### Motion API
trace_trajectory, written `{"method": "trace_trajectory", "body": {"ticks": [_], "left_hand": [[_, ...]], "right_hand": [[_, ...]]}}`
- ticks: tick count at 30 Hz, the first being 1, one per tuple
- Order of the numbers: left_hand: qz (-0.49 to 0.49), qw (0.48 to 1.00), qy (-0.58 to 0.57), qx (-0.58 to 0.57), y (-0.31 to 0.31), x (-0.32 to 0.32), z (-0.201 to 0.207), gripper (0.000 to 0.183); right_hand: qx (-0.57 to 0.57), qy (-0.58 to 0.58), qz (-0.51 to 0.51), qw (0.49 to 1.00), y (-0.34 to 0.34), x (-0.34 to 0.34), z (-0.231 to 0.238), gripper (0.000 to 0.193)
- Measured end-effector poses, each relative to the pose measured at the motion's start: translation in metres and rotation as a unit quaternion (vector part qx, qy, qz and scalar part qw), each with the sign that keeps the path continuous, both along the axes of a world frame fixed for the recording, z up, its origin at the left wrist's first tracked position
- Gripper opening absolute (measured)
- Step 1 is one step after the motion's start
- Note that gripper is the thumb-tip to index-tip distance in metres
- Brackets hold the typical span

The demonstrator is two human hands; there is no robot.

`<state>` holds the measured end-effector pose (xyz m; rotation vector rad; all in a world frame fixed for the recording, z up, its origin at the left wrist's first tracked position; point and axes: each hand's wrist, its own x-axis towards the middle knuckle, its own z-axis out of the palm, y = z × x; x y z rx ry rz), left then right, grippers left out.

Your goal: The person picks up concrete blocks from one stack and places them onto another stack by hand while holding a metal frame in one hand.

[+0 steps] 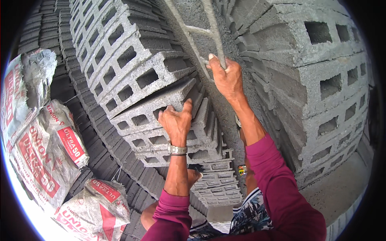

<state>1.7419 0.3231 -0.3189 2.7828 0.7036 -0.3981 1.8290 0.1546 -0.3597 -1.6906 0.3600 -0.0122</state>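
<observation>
My left hand (177, 122) grips a grey hollow concrete block (171, 95) at the top of the nearer part of a stack, its fingers curled at one of the openings. That block tilts, and a dark gap separates it from the block beyond. A watch (177, 150) sits on my left wrist. Ahead and to the right, my right hand (226, 78) is closed round a rail of a ladder-like frame (216, 32) crusted with cement. The frame stands in the narrow gap between two block stacks. My fingertips on both hands are partly hidden.
Another tall stack of hollow blocks (303, 68) rises on the right. Rows of blocks (100, 140) spread out on the left, where worn cement bags (40, 156) lie. Lower blocks (217, 180) stand near my legs. Concrete ground (337, 199) shows at lower right.
</observation>
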Motion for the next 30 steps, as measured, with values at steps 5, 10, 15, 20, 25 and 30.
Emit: {"method": "trace_trajectory", "body": {"ticks": [5, 10, 15, 20, 25, 30], "left_hand": [[0.078, 0.982, -0.008, -0.170, 0.011, 0.011, 0.056, 0.058], [-0.090, 0.970, -0.222, 0.032, 0.028, 0.064, 0.045, 0.054], [0.016, 1.000, -0.020, 0.004, 0.023, 0.115, 0.014, 0.058], [0.050, 0.997, 0.002, -0.057, 0.022, 0.105, 0.015, 0.052], [0.073, 0.990, -0.047, -0.109, 0.039, 0.090, 0.014, 0.048], [0.092, 0.974, -0.034, -0.203, 0.042, 0.087, 0.029, 0.045]], "right_hand": [[-0.042, 0.052, -0.013, 0.998, -0.021, -0.020, 0.002, 0.037], [-0.007, 0.089, -0.032, 0.996, -0.005, -0.028, 0.028, 0.044], [-0.014, 0.095, -0.005, 0.995, -0.003, -0.034, 0.039, 0.048], [-0.034, 0.070, -0.002, 0.997, -0.014, -0.036, 0.032, 0.047], [-0.010, 0.046, -0.011, 0.999, 0.000, -0.019, 0.024, 0.044], [0.031, -0.045, -0.030, 0.998, 0.002, 0.030, 0.029, 0.044]]}}
